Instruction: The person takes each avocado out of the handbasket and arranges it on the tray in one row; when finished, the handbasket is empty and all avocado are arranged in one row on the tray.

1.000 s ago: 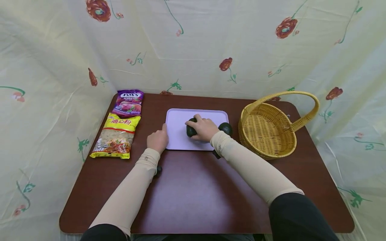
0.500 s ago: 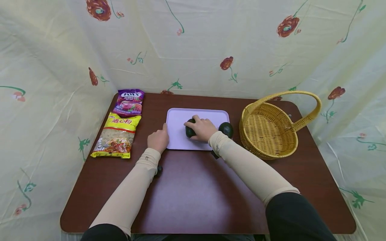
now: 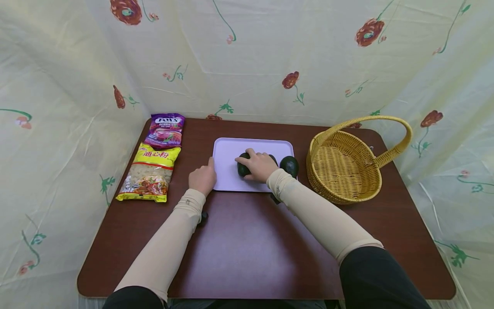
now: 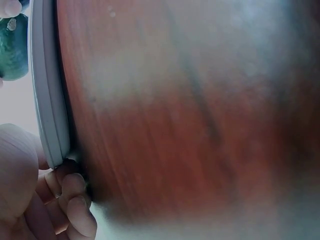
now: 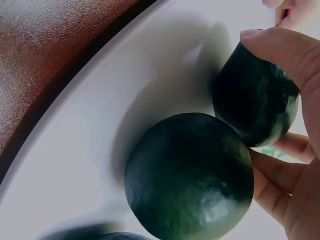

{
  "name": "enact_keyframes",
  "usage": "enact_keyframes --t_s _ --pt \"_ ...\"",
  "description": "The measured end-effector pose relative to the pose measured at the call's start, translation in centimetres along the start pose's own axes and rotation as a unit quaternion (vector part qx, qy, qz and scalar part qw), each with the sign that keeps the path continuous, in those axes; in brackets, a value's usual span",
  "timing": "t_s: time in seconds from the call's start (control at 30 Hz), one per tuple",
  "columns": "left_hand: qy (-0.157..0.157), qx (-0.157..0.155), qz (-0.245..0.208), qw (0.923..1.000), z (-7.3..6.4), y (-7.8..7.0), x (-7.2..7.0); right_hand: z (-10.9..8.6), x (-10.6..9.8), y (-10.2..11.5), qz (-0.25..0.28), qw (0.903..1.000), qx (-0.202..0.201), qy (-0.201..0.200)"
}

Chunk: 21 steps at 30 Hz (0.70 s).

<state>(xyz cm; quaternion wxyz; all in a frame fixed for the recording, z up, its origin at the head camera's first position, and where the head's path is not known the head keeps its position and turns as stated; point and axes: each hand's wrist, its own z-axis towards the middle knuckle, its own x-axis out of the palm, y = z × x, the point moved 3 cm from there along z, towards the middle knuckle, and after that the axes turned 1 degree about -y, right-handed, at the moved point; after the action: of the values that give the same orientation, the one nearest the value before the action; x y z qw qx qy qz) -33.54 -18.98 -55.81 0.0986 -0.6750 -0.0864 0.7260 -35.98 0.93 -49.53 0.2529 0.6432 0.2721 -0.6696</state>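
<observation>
A lilac tray [image 3: 227, 156] lies on the table, with dark green avocados on it. My left hand [image 3: 202, 179] grips the tray's left edge; in the left wrist view its fingers [image 4: 75, 200] curl at the rim near the corner. My right hand [image 3: 259, 166] holds one avocado [image 3: 243, 165], thumb on one side and fingers on the other, as the right wrist view shows. A second avocado [image 5: 190, 175] sits against the held one, mostly hidden behind the hand in the head view. Another avocado [image 3: 289, 165] is at the tray's right side.
A wicker basket [image 3: 343, 167] with a tall handle stands right of the tray. To the left lie a yellow bag of pasta [image 3: 148, 174] and a purple candy bag [image 3: 165, 131]. A flowered cloth [image 3: 247, 64] hangs behind the brown table [image 3: 262, 249].
The right hand has shifted very slightly left with the avocado, and part of the avocado behind it now shows. The left hand stays at the tray's edge.
</observation>
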Motion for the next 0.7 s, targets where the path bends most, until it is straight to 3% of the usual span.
enact_keyframes --t_s 0.7 --pt "-0.001 0.004 0.002 1.0 0.0 0.09 0.05 -0.31 -0.37 -0.2 -0.004 1.0 0.004 0.002"
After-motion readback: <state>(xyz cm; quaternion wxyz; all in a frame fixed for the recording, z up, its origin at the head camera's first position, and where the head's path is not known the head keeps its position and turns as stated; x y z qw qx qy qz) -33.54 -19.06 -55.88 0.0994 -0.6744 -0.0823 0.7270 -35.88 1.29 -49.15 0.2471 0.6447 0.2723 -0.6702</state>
